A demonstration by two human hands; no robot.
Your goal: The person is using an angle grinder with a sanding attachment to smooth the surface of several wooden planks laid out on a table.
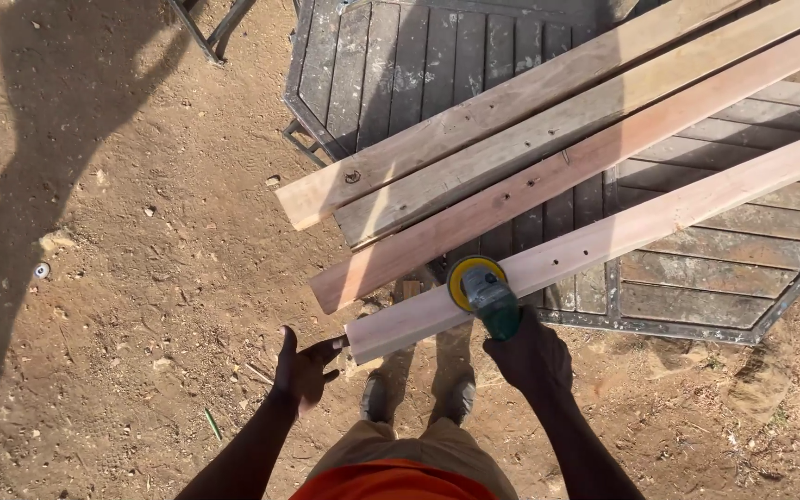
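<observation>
My right hand (531,356) grips a green angle grinder (491,298) whose yellow disc (466,277) rests against the nearest wooden plank (622,231). My left hand (304,370) is spread, its fingertips touching the near end of that same plank. Three more long planks (511,139) lie side by side farther back, all angled up to the right. Every plank rests on a dark slatted wooden table top (696,278) with a metal frame.
Bare brown dirt ground (122,278) with small stones spreads to the left and below. My two shoes (418,398) stand under the plank ends. A metal leg (206,28) sits at the top left. A long shadow falls on the left.
</observation>
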